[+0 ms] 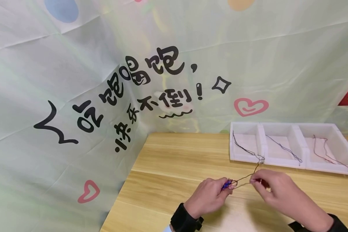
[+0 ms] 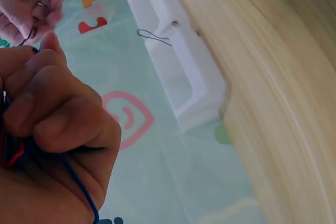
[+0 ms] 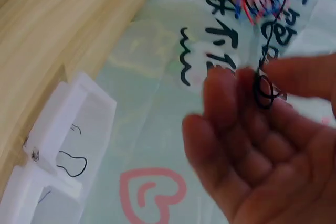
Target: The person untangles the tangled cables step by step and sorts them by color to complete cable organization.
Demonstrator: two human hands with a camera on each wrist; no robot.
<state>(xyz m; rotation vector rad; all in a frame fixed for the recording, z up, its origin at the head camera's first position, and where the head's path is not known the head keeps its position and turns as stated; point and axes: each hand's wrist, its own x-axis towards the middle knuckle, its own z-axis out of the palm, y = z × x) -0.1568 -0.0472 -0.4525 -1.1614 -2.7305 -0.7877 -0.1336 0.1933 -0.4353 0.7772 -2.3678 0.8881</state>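
In the head view my left hand grips a small tangled bundle of thin cords, mostly blue with some red and dark strands. The curled fingers hide part of it; a blue cord trails across the palm in the left wrist view. My right hand pinches a thin black cord between thumb and fingertips, where it forms a small loop. That cord stretches from the bundle to the right fingers. Another dark strand runs up toward the tray's front wall; whether it joins the cord inside I cannot tell.
Behind the hands a white three-compartment tray stands on the wooden table. Its left compartment has a black cord, the middle a dark bluish one, the right a reddish one. A printed cloth hangs behind and at left.
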